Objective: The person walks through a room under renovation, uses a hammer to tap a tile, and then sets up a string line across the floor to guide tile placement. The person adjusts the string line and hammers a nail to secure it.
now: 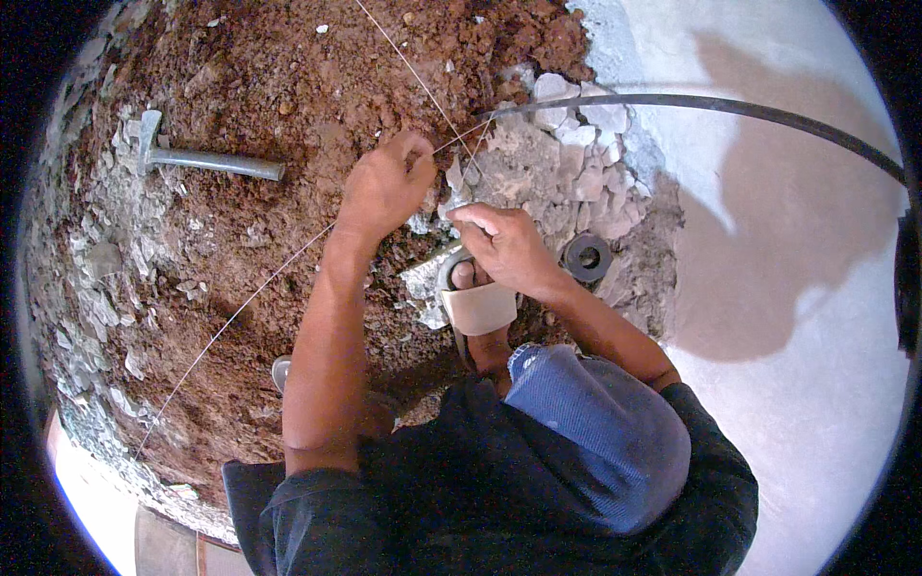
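My left hand (389, 182) is closed in a pinch on a thin white string (237, 312), which runs from the lower left, under my wrist, to the end of a dark bar (730, 103). My right hand (509, 250) is just below and to the right, over my sandalled foot. Its thumb and forefinger are pressed together where a thin strand comes down from the bar's end, and they seem to grip that strand. Another stretch of string (408, 67) comes from the top edge and crosses near my fingers.
On reddish soil at the left lies a hammer (216, 163) with a metal-looking handle. A dark grey ring (588, 257) rests on rubble by my right wrist. Broken pale chips (586, 182) lie around the bar's end. A smooth pale wall or floor (768, 413) fills the right side.
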Available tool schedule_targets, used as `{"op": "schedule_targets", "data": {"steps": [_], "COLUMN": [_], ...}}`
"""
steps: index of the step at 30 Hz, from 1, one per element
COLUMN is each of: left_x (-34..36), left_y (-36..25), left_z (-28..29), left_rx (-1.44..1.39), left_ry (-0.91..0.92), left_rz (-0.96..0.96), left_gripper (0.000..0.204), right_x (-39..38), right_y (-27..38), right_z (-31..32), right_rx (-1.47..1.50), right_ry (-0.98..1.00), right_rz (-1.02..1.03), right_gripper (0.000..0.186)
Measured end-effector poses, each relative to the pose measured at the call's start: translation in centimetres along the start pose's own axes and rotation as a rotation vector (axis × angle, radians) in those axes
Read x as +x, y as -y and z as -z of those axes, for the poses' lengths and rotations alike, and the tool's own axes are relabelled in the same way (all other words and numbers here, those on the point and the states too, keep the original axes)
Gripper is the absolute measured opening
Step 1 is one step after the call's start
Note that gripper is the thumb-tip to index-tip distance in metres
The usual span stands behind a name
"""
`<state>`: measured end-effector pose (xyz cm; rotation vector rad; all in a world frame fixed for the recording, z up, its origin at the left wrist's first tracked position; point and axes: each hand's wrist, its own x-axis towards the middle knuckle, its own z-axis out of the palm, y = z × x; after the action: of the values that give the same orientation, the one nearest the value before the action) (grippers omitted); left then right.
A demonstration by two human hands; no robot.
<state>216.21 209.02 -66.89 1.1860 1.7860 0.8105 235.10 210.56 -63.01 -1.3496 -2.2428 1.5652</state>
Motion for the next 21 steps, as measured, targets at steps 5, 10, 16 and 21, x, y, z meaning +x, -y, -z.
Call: {"op": "schedule_targets", "data": {"steps": [5, 10, 16, 21], "left_x": [-0.9, 0.2, 0.7, -0.7], "left_y": [1.2, 0.9, 0.0, -1.5], "left_z": [1.0, -0.9, -1.6, -0.8], "left_rx": [-0.082, -0.100, -0.043, 0.198], "left_ry": [0.027, -0.018, 0.030, -0.256], "left_rz": [-0.013, -0.077, 0.012, -0.187], "left_gripper": [0.021, 0.018, 0.019, 0.015], "right_x": [-0.1, -0.6, -0.8, -0.9], "right_y": [0.2, 0.1, 0.1, 1.0], "right_z": [0.1, -0.8, -1.5, -1.0], "right_rx": [-0.005, 0.005, -0.006, 0.037], "right_ry": [0.000, 0.034, 0.103, 0.108], "right_rz": [0.040, 0.047, 0.021, -0.028], "right_gripper": [0.019, 0.018, 0.015, 0.014]}}
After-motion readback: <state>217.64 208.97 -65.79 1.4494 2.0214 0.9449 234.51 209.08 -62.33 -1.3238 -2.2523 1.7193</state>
